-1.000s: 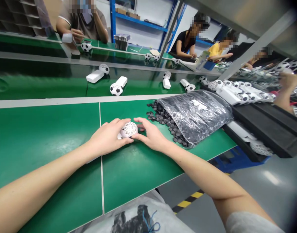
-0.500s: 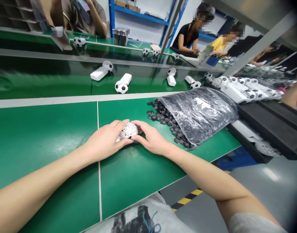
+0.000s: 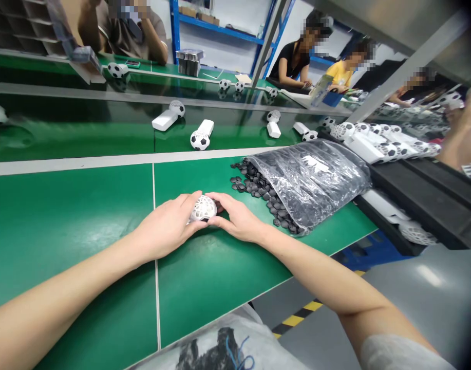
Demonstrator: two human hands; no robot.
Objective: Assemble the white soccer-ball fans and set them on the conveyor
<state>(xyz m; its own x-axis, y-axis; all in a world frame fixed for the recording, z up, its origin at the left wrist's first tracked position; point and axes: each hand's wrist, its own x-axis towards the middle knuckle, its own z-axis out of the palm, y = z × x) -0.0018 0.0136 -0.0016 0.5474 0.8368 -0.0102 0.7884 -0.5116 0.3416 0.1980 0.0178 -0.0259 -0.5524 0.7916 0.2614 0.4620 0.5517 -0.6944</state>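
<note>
Above the green tabletop, my left hand [image 3: 169, 226] wraps round a white openwork soccer-ball piece [image 3: 204, 208] from the left, thumb in front and fingers behind. On the other side my right hand [image 3: 237, 218] has its thumb and fingers curved closed against the ball's right edge. Something dark shows between the right fingers and low on the ball, too covered to make out. Right of my hands, small black patches [image 3: 264, 192] spill from the mouth of a clear plastic bag [image 3: 320, 169].
Behind a pale rail, white-handled soccer-ball pieces [image 3: 200, 140] lie on a green conveyor belt [image 3: 115, 136]. Black trays [image 3: 428, 190] with more such pieces are stacked at the right, past the table's edge. Several co-workers [image 3: 291, 64] sit across the line.
The view has shifted slightly. On the belt, pieces at the left have moved right, and another has entered at the far left. Both my hands keep their grip on the ball.
</note>
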